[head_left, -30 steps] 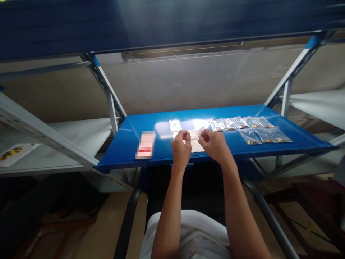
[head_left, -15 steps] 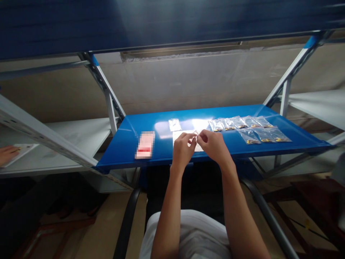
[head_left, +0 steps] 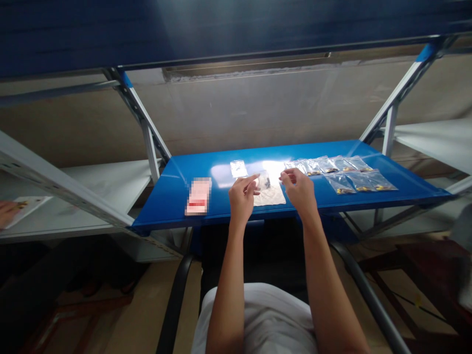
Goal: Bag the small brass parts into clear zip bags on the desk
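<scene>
My left hand is closed, thumb and fingers pinching a small clear plastic bag by its left side. Below the bag lies a pale, cream-coloured sheet or cloth on the blue table. To the right, apart from the bag, my right hand hovers with its fingers curled toward the thumb; anything between them is too small to make out. Just behind my left hand lies a flat stack of clear bags.
Several clear bags with small brown and yellow pieces lie in two rows at the right. A blurred pink and red item sits at the left. Another person's hand touches a white tray on the left shelf. Slanted metal posts flank the table.
My hands were together at the fingertips. Now they are apart, the right one shifted right and the left one slightly left. The clear bag shows between them.
</scene>
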`<state>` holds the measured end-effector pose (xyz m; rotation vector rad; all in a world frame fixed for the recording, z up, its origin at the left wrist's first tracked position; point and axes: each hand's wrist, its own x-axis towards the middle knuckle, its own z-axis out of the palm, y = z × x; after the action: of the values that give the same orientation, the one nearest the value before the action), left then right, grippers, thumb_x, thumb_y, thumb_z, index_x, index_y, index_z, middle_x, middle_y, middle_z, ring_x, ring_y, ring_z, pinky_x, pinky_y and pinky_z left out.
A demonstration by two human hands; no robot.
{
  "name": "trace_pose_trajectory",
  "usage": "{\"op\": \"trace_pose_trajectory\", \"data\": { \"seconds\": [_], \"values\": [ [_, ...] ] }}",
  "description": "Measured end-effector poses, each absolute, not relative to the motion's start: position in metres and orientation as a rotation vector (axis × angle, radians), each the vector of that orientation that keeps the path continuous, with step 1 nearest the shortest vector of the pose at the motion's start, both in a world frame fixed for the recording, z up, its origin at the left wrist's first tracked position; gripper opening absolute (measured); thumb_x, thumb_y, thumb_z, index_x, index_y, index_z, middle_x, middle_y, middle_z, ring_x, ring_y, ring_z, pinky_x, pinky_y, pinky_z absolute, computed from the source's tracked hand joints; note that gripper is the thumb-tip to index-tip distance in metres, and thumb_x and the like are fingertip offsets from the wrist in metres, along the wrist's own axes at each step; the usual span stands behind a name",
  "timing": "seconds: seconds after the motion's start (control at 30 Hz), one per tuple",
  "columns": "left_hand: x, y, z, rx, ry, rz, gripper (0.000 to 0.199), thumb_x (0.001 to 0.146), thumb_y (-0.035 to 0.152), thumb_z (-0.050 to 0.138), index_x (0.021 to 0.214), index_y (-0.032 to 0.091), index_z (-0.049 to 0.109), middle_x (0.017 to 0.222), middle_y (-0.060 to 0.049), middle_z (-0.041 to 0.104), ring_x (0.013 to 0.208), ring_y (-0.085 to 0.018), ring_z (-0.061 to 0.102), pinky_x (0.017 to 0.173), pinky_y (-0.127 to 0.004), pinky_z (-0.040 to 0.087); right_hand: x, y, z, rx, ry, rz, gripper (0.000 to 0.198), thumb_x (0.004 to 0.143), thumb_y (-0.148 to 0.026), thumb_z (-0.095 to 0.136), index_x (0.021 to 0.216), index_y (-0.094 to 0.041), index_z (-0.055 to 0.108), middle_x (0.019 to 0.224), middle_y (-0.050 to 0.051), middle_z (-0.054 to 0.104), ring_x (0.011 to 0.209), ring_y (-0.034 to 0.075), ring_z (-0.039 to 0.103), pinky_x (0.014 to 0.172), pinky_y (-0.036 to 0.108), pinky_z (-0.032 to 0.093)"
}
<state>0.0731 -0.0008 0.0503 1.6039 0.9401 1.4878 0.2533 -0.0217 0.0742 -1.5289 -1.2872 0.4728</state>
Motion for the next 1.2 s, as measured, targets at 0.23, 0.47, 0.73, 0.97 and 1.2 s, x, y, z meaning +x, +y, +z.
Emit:
{"op": "trace_pose_trajectory", "data": {
  "seconds": [0.23,0.47,0.73,0.97,1.2],
  "values": [
    [0.075,0.005,0.043,1.396,0.831,1.375,0.029,0.098,0.040,0.071,0.118,0.020,0.080,0.122,-0.010,0.074,0.082,-0.015,0.076,0.075,-0.030,0.069,0.256,-0.011,0.047,-1.067,-0.994,1.357,0.052,0.076,-0.057,0.088,0.112,-0.022,0.072,0.106,0.009,0.078,0.093,0.023,0.076,0.071,0.028,0.059],
    [0.075,0.010,0.032,1.353,0.889,1.257,0.035,0.087,0.017,0.076,0.122,0.016,0.076,0.095,-0.004,0.073,0.082,-0.016,0.077,0.077,-0.030,0.068,0.256,-0.001,0.027,-1.027,-0.875,1.164,0.055,0.059,-0.047,0.100,0.101,-0.021,0.075,0.088,0.003,0.076,0.078,0.017,0.073,0.074,0.029,0.062],
    [0.066,0.029,0.036,1.566,1.207,1.268,0.033,0.096,0.016,0.066,0.128,0.018,0.072,0.107,-0.009,0.077,0.082,-0.017,0.077,0.068,-0.024,0.061,0.278,0.027,0.034,-1.189,-1.118,0.876,0.035,0.071,-0.043,0.090,0.091,-0.020,0.073,0.080,0.005,0.075,0.072,0.021,0.073,0.073,0.037,0.065],
    [0.071,0.083,0.036,2.026,1.380,1.143,0.035,0.098,0.015,0.066,0.132,0.019,0.074,0.112,-0.008,0.080,0.091,-0.020,0.074,0.096,-0.036,0.059,0.266,0.068,0.061,-1.469,-1.695,0.300,0.014,0.088,-0.017,0.066,0.101,-0.017,0.073,0.083,0.008,0.077,0.072,0.023,0.074,0.073,0.034,0.057],
    [0.082,0.104,0.023,2.142,1.365,0.916,0.037,0.095,0.010,0.064,0.130,0.019,0.074,0.121,-0.008,0.079,0.103,-0.020,0.075,0.105,-0.034,0.056,0.255,0.077,0.062,-1.535,-1.949,0.006,0.028,0.093,-0.008,0.056,0.115,-0.014,0.073,0.101,0.015,0.081,0.094,0.029,0.075,0.084,0.035,0.052]
  ]
}}
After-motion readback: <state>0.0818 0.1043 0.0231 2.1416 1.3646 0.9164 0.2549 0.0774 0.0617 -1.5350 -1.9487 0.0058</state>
